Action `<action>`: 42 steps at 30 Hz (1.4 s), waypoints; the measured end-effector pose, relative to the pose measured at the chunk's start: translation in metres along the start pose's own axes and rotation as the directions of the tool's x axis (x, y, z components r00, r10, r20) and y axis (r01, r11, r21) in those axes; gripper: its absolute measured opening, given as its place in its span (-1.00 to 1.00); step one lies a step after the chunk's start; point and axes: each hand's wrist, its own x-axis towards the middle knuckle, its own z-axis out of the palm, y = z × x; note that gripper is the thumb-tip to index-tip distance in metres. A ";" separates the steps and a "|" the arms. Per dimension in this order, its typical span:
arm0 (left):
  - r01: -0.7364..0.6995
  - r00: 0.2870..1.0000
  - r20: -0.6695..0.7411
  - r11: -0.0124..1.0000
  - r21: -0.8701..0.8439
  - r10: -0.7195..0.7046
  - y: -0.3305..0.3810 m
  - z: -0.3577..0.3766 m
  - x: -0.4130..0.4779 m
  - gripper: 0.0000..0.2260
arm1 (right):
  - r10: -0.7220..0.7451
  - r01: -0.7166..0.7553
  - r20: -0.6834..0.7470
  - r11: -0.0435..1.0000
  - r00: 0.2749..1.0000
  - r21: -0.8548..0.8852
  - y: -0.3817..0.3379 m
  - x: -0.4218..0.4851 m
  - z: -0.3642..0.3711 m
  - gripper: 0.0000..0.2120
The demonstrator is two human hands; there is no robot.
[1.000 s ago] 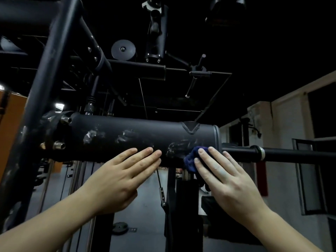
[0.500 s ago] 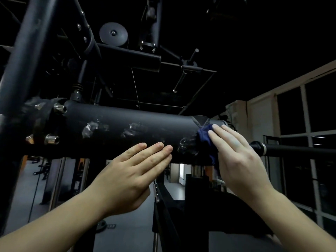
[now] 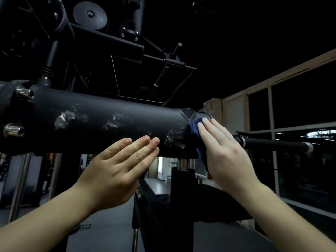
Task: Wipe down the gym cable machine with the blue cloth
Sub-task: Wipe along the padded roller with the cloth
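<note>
A thick black padded roller of the cable machine runs across the view, its cover scuffed with pale torn patches. My right hand presses the blue cloth flat against the roller's right end with straight fingers; most of the cloth is hidden under the palm. My left hand rests with straight fingers on the roller's lower front, left of the cloth. A thin black bar sticks out of the roller's right end.
Black frame tubes, a round pulley and a thin cable hang above the roller. A black upright post stands below it. Chrome bolts stud the left end. Dark windows line the right wall.
My right hand and the cloth have slid from the roller's lower right edge up onto its right end. The view has swung up and right. My left hand has stayed on the roller.
</note>
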 end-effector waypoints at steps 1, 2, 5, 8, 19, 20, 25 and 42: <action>0.007 1.000 -0.008 1.000 -0.004 -0.007 0.001 0.001 0.001 -0.41 | 0.036 -0.036 0.009 0.999 0.999 0.005 -0.001 0.010 -0.004 -0.52; 0.015 1.000 -0.017 1.000 -0.006 -0.015 0.002 0.001 0.001 -0.40 | 0.072 -0.072 0.018 0.997 0.997 0.008 -0.002 0.018 -0.007 -0.51; 0.033 0.999 -0.035 0.999 -0.019 -0.034 0.004 0.000 0.002 -0.39 | 0.100 -0.100 0.015 0.995 0.995 -0.003 -0.009 0.019 -0.010 -0.48; 0.035 0.999 -0.035 0.999 -0.030 -0.036 0.005 -0.002 0.003 -0.40 | 0.067 -0.067 -0.007 0.997 0.998 -0.043 -0.017 -0.014 -0.002 -0.49; 0.021 0.998 -0.058 0.999 -0.026 -0.023 0.003 0.000 0.004 -0.42 | 0.056 -0.050 0.056 0.994 0.997 -0.095 -0.005 0.007 -0.011 -0.47; 0.026 0.998 -0.061 0.999 -0.026 -0.028 0.003 0.000 0.005 -0.42 | 0.074 -0.067 0.066 0.994 0.995 -0.092 -0.005 0.016 -0.013 -0.48; 0.051 0.996 -0.071 0.998 -0.040 -0.054 0.006 -0.001 0.005 -0.43 | 0.061 -0.058 0.044 0.995 0.997 -0.077 -0.016 -0.007 -0.007 -0.46; 0.071 0.995 -0.072 0.997 0.017 -0.069 0.009 0.004 0.002 -0.43 | -0.034 0.043 0.120 0.997 0.992 -0.066 -0.023 -0.001 -0.008 -0.41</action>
